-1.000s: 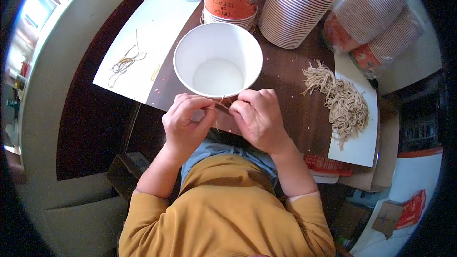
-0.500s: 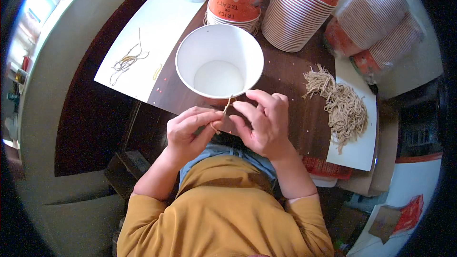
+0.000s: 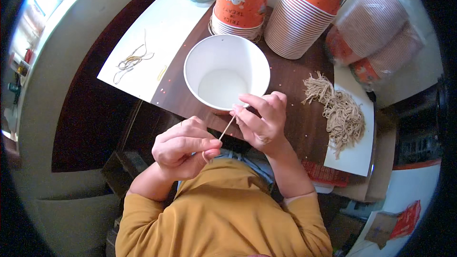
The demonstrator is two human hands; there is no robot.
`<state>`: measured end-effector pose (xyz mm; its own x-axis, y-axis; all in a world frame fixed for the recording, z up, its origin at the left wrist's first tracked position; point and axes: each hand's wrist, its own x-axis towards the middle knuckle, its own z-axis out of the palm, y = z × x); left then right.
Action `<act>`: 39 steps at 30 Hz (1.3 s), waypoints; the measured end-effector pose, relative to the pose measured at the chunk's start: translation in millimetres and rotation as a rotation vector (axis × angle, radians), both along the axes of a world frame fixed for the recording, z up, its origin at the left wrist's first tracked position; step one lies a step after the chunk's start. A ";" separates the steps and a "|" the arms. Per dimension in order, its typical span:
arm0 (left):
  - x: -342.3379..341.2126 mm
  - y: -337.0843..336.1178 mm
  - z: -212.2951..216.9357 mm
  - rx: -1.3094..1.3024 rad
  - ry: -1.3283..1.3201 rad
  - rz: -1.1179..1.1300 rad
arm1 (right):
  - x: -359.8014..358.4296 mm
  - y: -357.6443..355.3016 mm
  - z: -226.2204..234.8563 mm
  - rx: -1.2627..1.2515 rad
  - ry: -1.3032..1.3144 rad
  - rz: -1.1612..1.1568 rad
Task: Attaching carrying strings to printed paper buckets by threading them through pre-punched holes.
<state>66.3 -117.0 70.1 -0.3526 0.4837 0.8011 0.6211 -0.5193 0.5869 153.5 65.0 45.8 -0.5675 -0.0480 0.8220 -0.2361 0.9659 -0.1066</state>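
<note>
Your right hand (image 3: 263,123) pinches the upper end of a thin tan string (image 3: 227,128) between thumb and fingertips, right at the near rim of the white paper cup (image 3: 226,70). Your left hand (image 3: 183,146) is curled shut around the lower end, thumb pressed onto the forefinger — the string runs taut and slanted between the two grips, just off the near edge of the table (image 3: 290,74) and above your lap. Whether it passes through the cup's wall I can't tell from here.

That string looks light, limp and slightly fuzzy — it should hold its line only while both ends are pulled, so grip it close to the ends with the pads, not the nails. The cup is thin-walled paper, empty and light; it would likely tip or dent if tugged hard, so steady it at the rim.

Beyond the cup, along the far edge, stand stacks of orange printed cups (image 3: 304,12), one short stack (image 3: 240,4) right behind the white one. At the right edge a heap of tan strings (image 3: 339,112) lies partly on a white sheet (image 3: 354,154); bagged cups (image 3: 376,33) sit at the far right corner. Toward the left edge a second white sheet (image 3: 157,33) carries a few loose strands (image 3: 129,60).
</note>
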 end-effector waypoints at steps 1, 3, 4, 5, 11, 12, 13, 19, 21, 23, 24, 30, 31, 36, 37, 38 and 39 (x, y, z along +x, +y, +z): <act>-0.5 1.4 0.2 0.005 -0.001 -0.003 | 1.0 2.6 -0.7 0.005 -0.001 -0.003; 0.4 4.3 0.9 -0.018 -0.077 -0.097 | 3.7 7.5 -0.3 0.033 0.005 0.007; 1.0 6.2 0.7 -0.011 -0.077 -0.097 | 5.1 11.2 1.9 0.039 0.005 0.006; 0.8 7.7 -0.1 -0.005 -0.143 -0.127 | 5.5 15.1 4.4 0.041 -0.039 0.047; -10.1 9.5 3.2 -0.084 -0.607 -0.016 | 18.8 59.8 23.3 -0.055 -0.244 0.246; -17.2 8.7 6.2 -0.071 -0.680 0.080 | 21.0 64.6 29.7 -0.154 -0.237 0.291; -26.4 13.7 4.8 0.088 -0.732 0.080 | 25.2 72.3 33.0 -0.194 -0.280 0.303; -63.6 31.7 15.4 0.171 -0.871 0.090 | 53.2 110.9 75.6 -0.274 -0.667 0.071; -57.9 38.7 23.7 0.053 -0.728 0.044 | 48.8 110.1 95.3 -0.402 -0.770 0.133; -36.0 59.8 48.7 -0.097 -0.626 0.051 | 32.2 98.3 100.8 -0.840 -0.756 0.432; -31.7 69.2 60.8 -0.191 -0.553 -0.020 | 23.6 87.8 95.6 -0.981 -0.710 0.618; -49.4 94.0 73.8 -0.049 -0.672 -0.098 | 9.3 66.0 130.3 -1.183 -0.824 0.440; -55.2 90.5 70.5 -0.025 -0.714 -0.103 | 11.1 76.6 126.2 -1.134 -0.801 0.412; -63.5 82.5 49.2 -0.089 -0.847 -0.194 | 12.6 84.3 113.6 -1.046 -0.788 0.368; -62.3 83.3 41.3 -0.104 -0.824 -0.198 | 11.1 80.7 112.6 -1.028 -0.798 0.370; -58.6 83.5 43.7 -0.170 -0.774 -0.134 | 8.8 78.2 111.9 -1.010 -0.802 0.369; -56.4 85.5 43.6 -0.205 -0.682 -0.107 | 8.6 74.9 115.2 -1.040 -0.847 0.361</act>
